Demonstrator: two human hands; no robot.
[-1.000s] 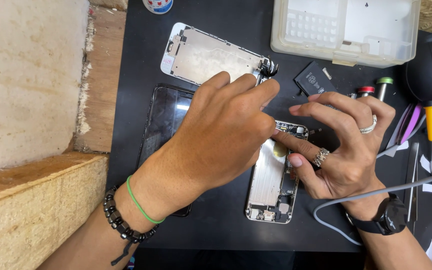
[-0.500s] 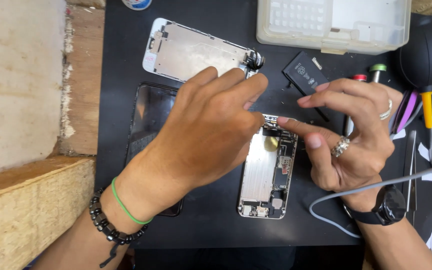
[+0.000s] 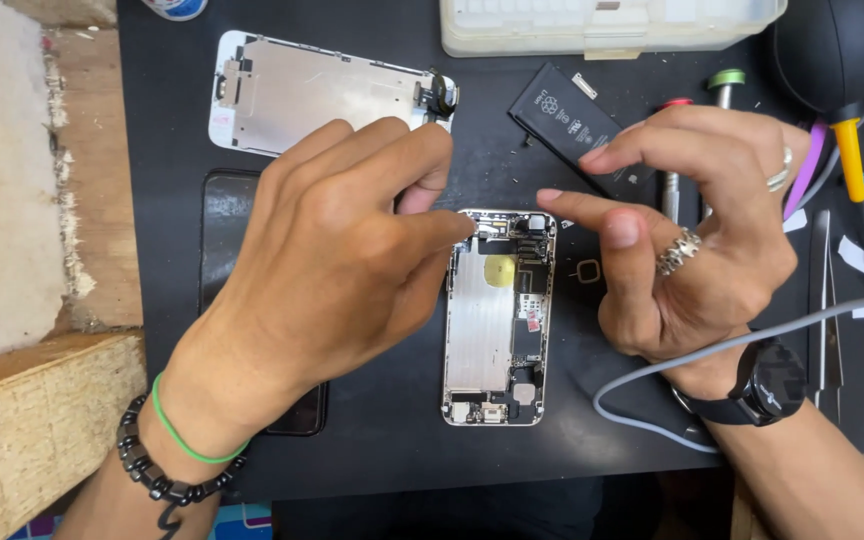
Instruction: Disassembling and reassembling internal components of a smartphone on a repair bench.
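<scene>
The opened phone body (image 3: 497, 318) lies flat on the black tabletop (image 3: 372, 440), its inside facing up. To work well at its top edge, I think small, steady finger moves are needed, as the parts there are tiny. The left hand (image 3: 327, 265) comes from the left, its fingertips pinching at the top left corner. The right hand (image 3: 697, 240) hovers just beside, its forefinger pointing at the top edge and holding nothing that I can see.
</scene>
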